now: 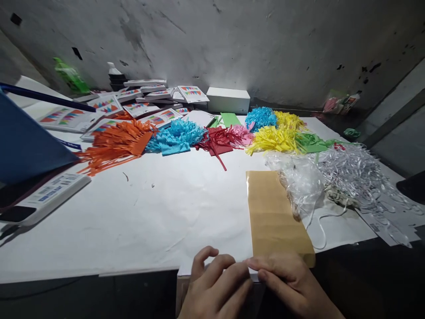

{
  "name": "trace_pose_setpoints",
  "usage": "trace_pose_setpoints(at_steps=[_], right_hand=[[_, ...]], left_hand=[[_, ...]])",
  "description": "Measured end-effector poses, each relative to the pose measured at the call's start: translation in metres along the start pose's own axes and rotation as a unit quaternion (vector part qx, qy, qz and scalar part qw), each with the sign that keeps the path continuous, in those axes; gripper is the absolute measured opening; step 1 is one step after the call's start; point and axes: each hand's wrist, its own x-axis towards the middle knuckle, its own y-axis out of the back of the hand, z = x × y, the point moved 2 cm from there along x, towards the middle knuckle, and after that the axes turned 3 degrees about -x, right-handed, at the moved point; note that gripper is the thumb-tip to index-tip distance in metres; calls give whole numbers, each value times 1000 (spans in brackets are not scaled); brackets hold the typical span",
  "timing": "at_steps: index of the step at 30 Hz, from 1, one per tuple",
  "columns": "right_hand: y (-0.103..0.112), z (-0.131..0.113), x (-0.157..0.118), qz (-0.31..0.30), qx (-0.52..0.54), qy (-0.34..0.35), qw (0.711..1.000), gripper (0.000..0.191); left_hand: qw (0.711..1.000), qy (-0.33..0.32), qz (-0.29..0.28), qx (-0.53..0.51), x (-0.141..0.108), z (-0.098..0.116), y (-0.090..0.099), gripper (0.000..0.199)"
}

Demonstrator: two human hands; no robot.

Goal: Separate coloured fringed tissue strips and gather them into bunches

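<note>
A: Where's the brown sheet (277,212)?

B: At 4 o'clock from view centre, on the white tabletop (133,221). Long axis near 11:30–5:30, far end pointing 11:30.

A: Hands?

B: Left hand (219,285) and right hand (290,281) together at the sheet's near end, fingertips meeting. Anything pinched: cannot tell.

A: Progress?

B: Sheet shows no fringe. From the hands, orange bundle (119,141) at 10:30, yellow bundle (275,139) at 12:30, both apparently cut already. What remains: unclear.

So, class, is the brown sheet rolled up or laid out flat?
Laid flat: the brown sheet shows its broad face along the white tabletop.
</note>
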Motion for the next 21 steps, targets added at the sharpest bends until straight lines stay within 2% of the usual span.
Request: trace_pose_setpoints(at_steps=[4,6,9,11,14,17,21], right_hand=[[-2,-9,5,-17,6,-8,1000,27],[-3,-10,4,-16,-19,20,999,29],[-6,-6,-1,22,-80,111,990,35],[-8,-2,-4,46,-79,139,986,39],[-9,2,-6,40,-10,60,997,29],[-8,1,-4,24,24,-18,999,28],[-7,-4,0,21,48,-25,998,26]], left_hand=[[997,-20,68,-10,2,1,-14,33],[996,-23,89,-8,0,0,-15,36],[1000,-8,15,-1,-1,-2,-11,31],[999,-4,-34,-4,0,-2,-5,25],[999,-16,-38,-18,2,-1,0,24],[999,-35,-27,-22,2,2,-2,26],[999,-39,-16,-7,0,3,-5,24]])
